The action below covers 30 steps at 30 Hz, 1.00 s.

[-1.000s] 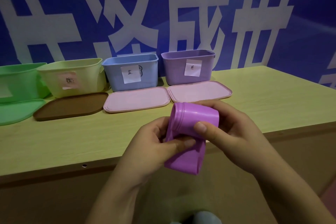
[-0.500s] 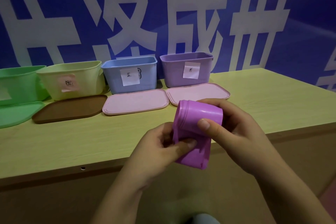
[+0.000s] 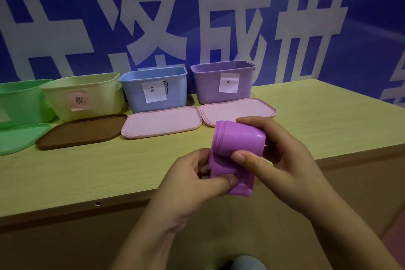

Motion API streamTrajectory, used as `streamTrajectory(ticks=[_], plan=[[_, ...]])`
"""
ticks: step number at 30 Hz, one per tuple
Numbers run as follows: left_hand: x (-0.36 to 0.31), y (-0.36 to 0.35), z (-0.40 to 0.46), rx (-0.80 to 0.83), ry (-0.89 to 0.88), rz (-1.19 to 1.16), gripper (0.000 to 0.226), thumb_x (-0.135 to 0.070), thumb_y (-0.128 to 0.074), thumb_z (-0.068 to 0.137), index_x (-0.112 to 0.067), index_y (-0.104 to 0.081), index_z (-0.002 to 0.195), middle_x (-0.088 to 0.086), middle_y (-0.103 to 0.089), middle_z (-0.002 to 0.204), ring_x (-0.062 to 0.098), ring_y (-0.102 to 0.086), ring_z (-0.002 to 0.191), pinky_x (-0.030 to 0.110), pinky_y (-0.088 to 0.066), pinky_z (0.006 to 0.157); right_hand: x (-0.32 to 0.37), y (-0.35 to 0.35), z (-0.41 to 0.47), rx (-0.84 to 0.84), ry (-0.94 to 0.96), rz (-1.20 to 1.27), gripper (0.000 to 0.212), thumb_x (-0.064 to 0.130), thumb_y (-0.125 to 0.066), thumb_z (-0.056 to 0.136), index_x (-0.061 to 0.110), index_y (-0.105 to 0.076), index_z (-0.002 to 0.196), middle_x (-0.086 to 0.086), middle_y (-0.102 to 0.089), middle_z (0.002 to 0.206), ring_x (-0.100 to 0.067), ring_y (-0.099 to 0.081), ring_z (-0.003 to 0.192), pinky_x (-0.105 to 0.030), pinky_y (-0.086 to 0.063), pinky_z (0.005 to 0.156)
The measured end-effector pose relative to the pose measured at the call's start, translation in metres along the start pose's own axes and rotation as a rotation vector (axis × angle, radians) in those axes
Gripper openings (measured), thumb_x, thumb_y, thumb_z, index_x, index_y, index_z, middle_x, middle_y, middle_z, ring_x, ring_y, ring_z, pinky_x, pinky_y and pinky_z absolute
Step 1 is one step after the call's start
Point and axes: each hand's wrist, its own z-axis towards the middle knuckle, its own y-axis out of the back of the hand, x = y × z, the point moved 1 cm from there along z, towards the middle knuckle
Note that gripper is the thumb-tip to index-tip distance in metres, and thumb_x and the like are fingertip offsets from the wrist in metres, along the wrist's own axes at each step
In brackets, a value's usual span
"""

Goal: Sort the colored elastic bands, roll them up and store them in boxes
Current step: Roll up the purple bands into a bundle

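Observation:
A purple elastic band (image 3: 237, 140), mostly rolled up, is held above the table's front edge. My right hand (image 3: 285, 158) grips the roll, thumb on its front and fingers behind. My left hand (image 3: 192, 180) pinches the short loose tail hanging below the roll. Four open boxes stand in a row at the back: green (image 3: 22, 103), yellow (image 3: 92, 94), blue (image 3: 173, 87) and purple (image 3: 206, 85), three of them with paper labels. I cannot see inside the boxes.
Lids lie flat in front of the boxes: green (image 3: 15, 138), brown (image 3: 83, 129) and two pink ones (image 3: 162, 120) (image 3: 238, 108). The wooden table (image 3: 87, 173) runs wide to both sides. A blue wall with large white characters stands behind.
The loose tail below the roll has grown shorter as the band is wound up. Both hands have stayed at the table's front edge.

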Motion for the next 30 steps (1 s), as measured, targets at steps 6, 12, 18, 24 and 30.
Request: streamTrajectory(ticks=[6, 12, 18, 24, 30], plan=[[0.000, 0.001, -0.005, 0.043, 0.009, 0.030, 0.044, -0.016, -0.073, 0.060, -0.021, -0.063, 0.102, -0.008, -0.071, 0.076, 0.005, -0.064, 0.066, 0.019, -0.048, 0.055, -0.008, -0.006, -0.006, 0.003, 0.085, -0.113, 0.043, 0.042, -0.064, 0.074, 0.033, -0.053, 0.115, 0.017, -0.057, 0.111, -0.011, -0.059, 0.102, -0.028, -0.054, 0.079], [0.005, 0.007, -0.004, 0.068, 0.033, -0.013, 0.053, -0.019, -0.079, 0.060, -0.023, -0.063, 0.110, -0.002, -0.073, 0.097, 0.013, -0.069, 0.089, 0.022, -0.054, 0.072, -0.012, -0.010, -0.006, 0.008, 0.098, -0.071, 0.045, 0.038, -0.068, 0.071, 0.037, -0.051, 0.113, 0.019, -0.055, 0.111, -0.009, -0.057, 0.106, -0.022, -0.052, 0.080], [0.001, 0.017, -0.003, 0.067, 0.107, -0.332, 0.068, -0.007, -0.073, 0.068, -0.020, -0.047, 0.130, 0.016, -0.071, 0.105, 0.032, -0.068, 0.099, 0.036, -0.056, 0.082, -0.008, 0.011, 0.000, -0.138, -0.017, 0.162, 0.045, 0.023, -0.080, 0.067, 0.033, -0.054, 0.103, 0.019, -0.059, 0.100, -0.005, -0.063, 0.093, -0.015, -0.051, 0.067], [-0.004, -0.005, -0.004, -0.141, 0.010, -0.246, 0.044, -0.020, -0.072, 0.059, -0.012, -0.057, 0.099, 0.006, -0.074, 0.088, 0.021, -0.071, 0.085, 0.027, -0.057, 0.069, -0.001, 0.008, 0.002, -0.140, 0.029, 0.082, 0.047, 0.023, -0.073, 0.066, 0.035, -0.051, 0.106, 0.027, -0.055, 0.101, 0.000, -0.060, 0.096, -0.010, -0.050, 0.066], [0.000, -0.007, -0.005, -0.117, -0.080, -0.072, 0.034, -0.025, -0.072, 0.059, -0.016, -0.065, 0.090, 0.002, -0.072, 0.087, 0.018, -0.068, 0.087, 0.027, -0.057, 0.076, 0.000, 0.012, 0.002, -0.171, 0.036, 0.101, 0.046, 0.022, -0.071, 0.066, 0.037, -0.051, 0.105, 0.021, -0.055, 0.103, -0.002, -0.060, 0.097, -0.010, -0.050, 0.065]])
